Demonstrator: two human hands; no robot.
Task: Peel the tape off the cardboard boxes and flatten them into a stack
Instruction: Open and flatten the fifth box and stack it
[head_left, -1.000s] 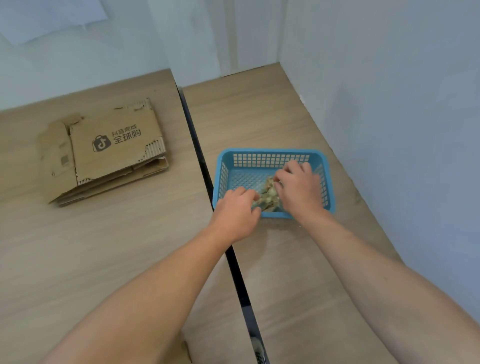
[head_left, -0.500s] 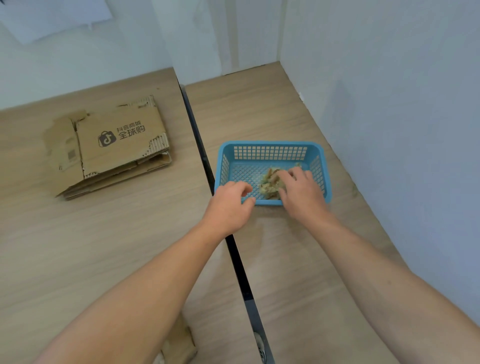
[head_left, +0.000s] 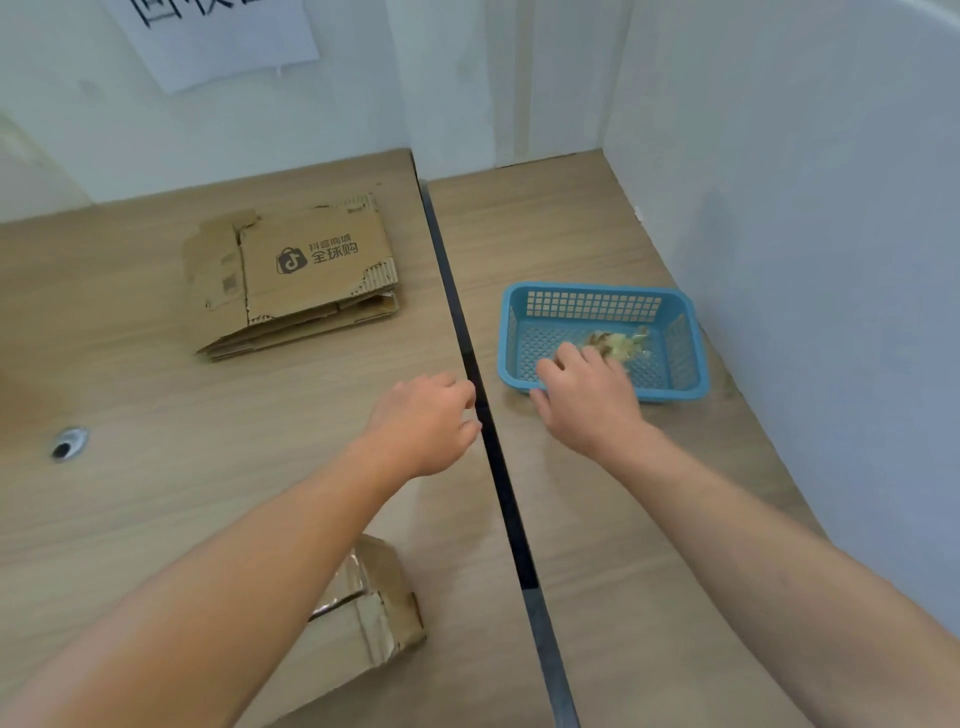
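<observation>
- The right hand (head_left: 587, 402) has drawn back from the crumpled wad of peeled, yellowish clear tape (head_left: 619, 344) it was on half a second ago. It now hangs over the near rim of the blue perforated plastic basket (head_left: 675, 387), fingers loosely bent, with nothing in them.
- The left hand (head_left: 423, 423) has left the basket's near corner and come back across the dark gap between the two tables (head_left: 470, 358). It now hovers over the left table with fingers loosely curled and holds nothing.
- The tape wad lies free on the basket floor, just beyond the right hand's fingertips and apart from them. It is the only thing in the basket.
- The basket stands on the right wood-grain table (head_left: 597, 545), directly ahead of the right hand, with the pale wall (head_left: 831, 260) just beyond it on the hand's outer side.
- Under the left forearm, nearer the person than the hand, sits a brown cardboard box with glossy tape across its seam (head_left: 371, 608), not yet flattened.
- Well ahead of the left hand and to its outer side lies the stack of flattened brown cardboard boxes (head_left: 311, 270), the top one printed with a shopping-bag logo.
- Far out to the left hand's outer side is a round metal cable hole (head_left: 68, 441) in the left wood-grain table (head_left: 156, 493).
- A white paper sheet (head_left: 218, 36) hangs on the far wall.
</observation>
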